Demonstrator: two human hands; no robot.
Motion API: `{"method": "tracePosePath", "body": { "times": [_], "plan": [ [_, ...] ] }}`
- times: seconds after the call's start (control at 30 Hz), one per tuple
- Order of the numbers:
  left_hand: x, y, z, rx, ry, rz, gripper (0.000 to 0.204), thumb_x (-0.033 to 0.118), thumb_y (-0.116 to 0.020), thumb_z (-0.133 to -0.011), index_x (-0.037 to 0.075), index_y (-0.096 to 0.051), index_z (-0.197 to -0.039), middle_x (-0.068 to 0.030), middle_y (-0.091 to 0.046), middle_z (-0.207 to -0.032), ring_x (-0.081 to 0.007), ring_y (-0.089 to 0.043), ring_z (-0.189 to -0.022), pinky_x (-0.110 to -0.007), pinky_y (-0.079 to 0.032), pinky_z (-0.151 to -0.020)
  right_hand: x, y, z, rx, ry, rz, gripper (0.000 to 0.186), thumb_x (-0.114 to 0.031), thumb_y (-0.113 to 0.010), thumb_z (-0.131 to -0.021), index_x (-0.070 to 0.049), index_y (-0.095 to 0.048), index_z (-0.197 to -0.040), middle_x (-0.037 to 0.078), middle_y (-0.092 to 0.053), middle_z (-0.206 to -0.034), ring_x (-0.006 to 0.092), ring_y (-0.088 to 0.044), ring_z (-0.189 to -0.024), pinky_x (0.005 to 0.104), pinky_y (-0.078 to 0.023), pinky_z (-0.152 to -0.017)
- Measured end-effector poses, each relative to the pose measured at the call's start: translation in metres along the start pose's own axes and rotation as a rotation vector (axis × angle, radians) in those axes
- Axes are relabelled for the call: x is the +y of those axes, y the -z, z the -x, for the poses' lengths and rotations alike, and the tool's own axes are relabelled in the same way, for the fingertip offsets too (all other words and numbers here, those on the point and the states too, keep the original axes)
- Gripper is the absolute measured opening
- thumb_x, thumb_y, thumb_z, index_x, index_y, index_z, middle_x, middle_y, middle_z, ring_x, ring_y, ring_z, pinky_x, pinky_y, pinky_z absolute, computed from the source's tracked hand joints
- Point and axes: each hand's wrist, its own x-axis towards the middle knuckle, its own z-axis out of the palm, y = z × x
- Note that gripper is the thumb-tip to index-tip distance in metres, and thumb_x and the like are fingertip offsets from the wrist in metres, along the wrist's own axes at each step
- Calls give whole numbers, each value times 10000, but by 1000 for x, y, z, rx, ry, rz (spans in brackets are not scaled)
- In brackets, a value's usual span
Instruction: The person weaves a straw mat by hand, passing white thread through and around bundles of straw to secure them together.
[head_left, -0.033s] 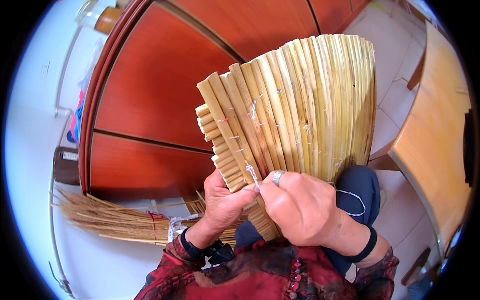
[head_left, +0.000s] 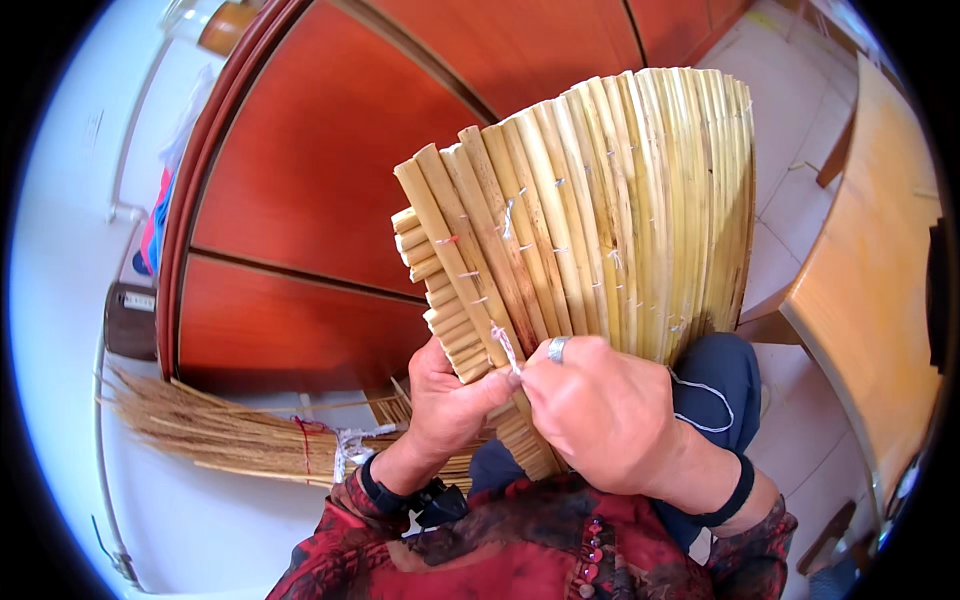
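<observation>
A stitched panel of pale, dry plant stalks (head_left: 600, 215) fans out in front of me, with short white thread stitches across it. Along its left edge runs a row of short cut stalks (head_left: 455, 325) set crosswise. My left hand (head_left: 440, 405) is closed around the lower left edge, its thumb pressed on the stalks. A white string (head_left: 503, 345) lies knotted there, and my right hand (head_left: 600, 410), wearing a ring, pinches it beside the left thumb. The fingertips partly hide the pinched part. A loose length of white string trails over my dark-trousered knee (head_left: 715, 390).
A bundle of long dry stalks (head_left: 230, 430), tied with red and white string, lies at the lower left. A red-brown panelled cabinet (head_left: 300, 190) stands behind the panel. At the right is a wooden table (head_left: 850, 280) above a tiled floor (head_left: 790, 230).
My right hand has turned very slightly at the string. The left hand keeps its hold, and the background has shifted a little in view.
</observation>
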Motion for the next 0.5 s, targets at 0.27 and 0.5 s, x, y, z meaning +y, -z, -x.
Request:
{"method": "tracePosePath", "body": {
  "times": [0.27, 0.5],
  "plan": [
    [-23, -23, 7, 163, -46, 213, 284, -38, -660, -725, -3, -573, -993, -41, -622, -926, -101, -581, -816, -259, -474, -745, -5, 21, -18, -313, -95, -208, 111, -67, -559, -737, -36, -489, -816, 85, -519, -748, 167, -556, -513, 280, -444, -440],
    [-14, -46, 1, 229, 87, 302, 330, -41, -671, -713, -5, -575, -1027, -35, -622, -940, -91, -574, -836, -242, -466, -750, -9, 23, -9, -486, -33, -245, 123, -63, -540, -688, -52, -418, -696, 64, -411, -633, 159, -510, -484, 268, -413, -425]
  ]
}}
